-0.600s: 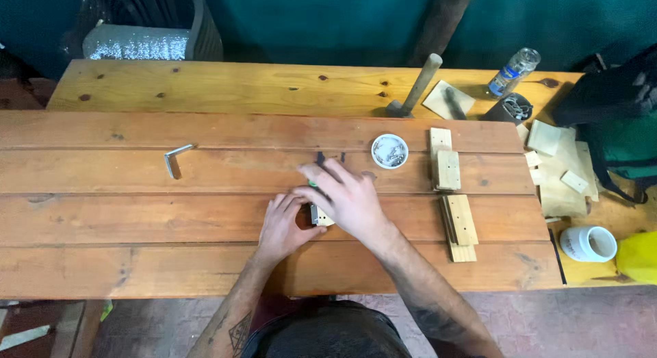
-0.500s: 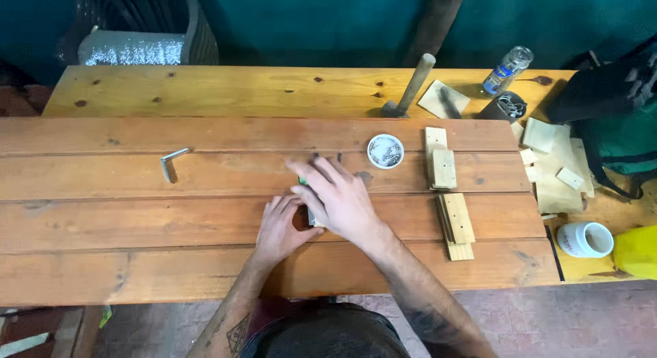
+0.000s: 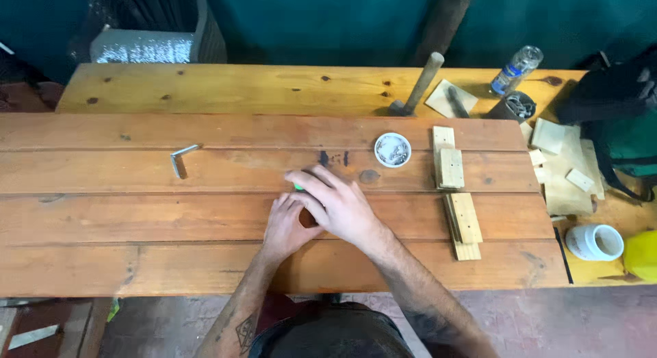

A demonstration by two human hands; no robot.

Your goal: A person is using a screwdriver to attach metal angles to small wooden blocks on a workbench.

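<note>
Both hands cup a small, mostly hidden piece: left hand beneath, right hand over it, a green tip showing. It looks light and stiff; whether either grip pinches, I cannot tell.

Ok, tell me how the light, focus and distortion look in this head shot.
Head view: even, soft light, short shadows under the hands; no strong glare on the wooden table; focus fairly sharp, small white dish legible; table edges bow slightly, wide-angle distortion; dark backdrop underexposed.
</note>
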